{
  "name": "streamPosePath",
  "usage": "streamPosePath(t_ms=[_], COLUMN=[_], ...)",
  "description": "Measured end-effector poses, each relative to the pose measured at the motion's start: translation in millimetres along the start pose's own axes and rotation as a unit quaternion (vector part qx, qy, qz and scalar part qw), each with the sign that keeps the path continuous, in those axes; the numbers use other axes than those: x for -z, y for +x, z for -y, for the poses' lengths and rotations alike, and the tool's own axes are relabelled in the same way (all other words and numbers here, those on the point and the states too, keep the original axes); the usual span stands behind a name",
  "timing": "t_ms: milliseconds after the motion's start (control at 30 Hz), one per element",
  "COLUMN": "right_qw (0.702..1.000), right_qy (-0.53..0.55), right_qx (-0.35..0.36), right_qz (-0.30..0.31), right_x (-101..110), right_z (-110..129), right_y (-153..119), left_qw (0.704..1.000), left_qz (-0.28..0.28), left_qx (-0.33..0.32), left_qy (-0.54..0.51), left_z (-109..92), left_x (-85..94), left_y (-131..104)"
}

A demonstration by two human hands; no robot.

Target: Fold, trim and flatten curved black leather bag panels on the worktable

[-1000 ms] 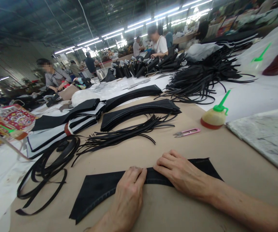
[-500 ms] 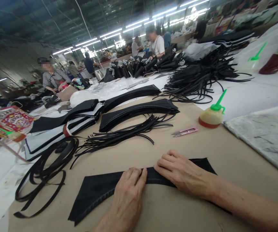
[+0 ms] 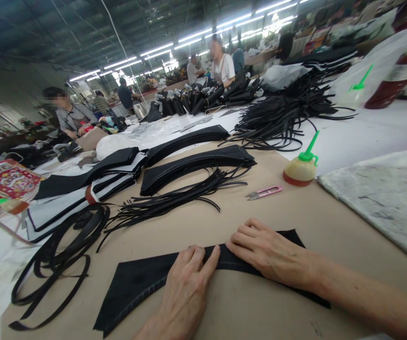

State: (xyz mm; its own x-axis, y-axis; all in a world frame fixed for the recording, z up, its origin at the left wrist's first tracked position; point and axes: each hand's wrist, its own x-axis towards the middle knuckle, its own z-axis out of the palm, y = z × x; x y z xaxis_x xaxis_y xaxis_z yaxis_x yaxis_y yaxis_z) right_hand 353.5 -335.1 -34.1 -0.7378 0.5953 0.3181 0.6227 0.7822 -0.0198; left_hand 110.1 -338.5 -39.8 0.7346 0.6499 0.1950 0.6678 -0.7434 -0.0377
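Note:
A curved black panel lies on the brown work surface in front of me, with a row of pale marks along its concave lower edge. My left hand grips it near the middle, fingertips bent at the upper edge and thumb pointing toward the other hand. Just to the right, my right hand has its fingers curled and pressed together on the same upper edge. The panel's right part is partly hidden under my right hand and forearm.
Beyond the panel lie pink thread snips, a green-spouted bottle, loose black strips and stacked curved black panels. Coiled strips lie left, a pale slab right. Co-workers are in the background.
My left thumb has moved away from the left fingers, toward the right hand. Both hands stay on the panel. The whole view has shifted slightly, with background things now farther left.

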Motion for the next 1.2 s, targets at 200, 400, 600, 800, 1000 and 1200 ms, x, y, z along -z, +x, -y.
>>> streamPosePath(t_ms=[200, 400, 600, 800, 1000, 1200], right_qw=[1.0, 1.0, 1.0, 1.0, 1.0, 1.0], right_qy=[0.008, -0.003, 0.0, 0.006, 0.01, 0.007], right_qx=[-0.014, -0.013, -0.014, -0.013, -0.017, -0.025], right_qz=[-0.002, -0.018, -0.008, -0.015, -0.008, 0.013], right_x=[-1, -4, -1, -1, -2, 0], right_z=[2, 2, 3, 2, 2, 4], right_y=[-5, -9, -7, -7, -9, -8], left_qw=[0.998, 0.952, 0.97, 0.996, 0.996, 0.995], left_qz=[-0.052, -0.102, -0.088, -0.075, -0.084, -0.056], left_qx=[0.023, 0.177, 0.121, 0.022, 0.002, 0.045], left_qy=[-0.026, -0.226, -0.191, -0.049, -0.018, -0.065], left_z=[-5, 12, 20, 20, 19, 2], left_x=[-3.9, 19.1, 18.4, -2.2, 9.6, 9.7], left_y=[-13, -12, -5, -26, -31, -2])
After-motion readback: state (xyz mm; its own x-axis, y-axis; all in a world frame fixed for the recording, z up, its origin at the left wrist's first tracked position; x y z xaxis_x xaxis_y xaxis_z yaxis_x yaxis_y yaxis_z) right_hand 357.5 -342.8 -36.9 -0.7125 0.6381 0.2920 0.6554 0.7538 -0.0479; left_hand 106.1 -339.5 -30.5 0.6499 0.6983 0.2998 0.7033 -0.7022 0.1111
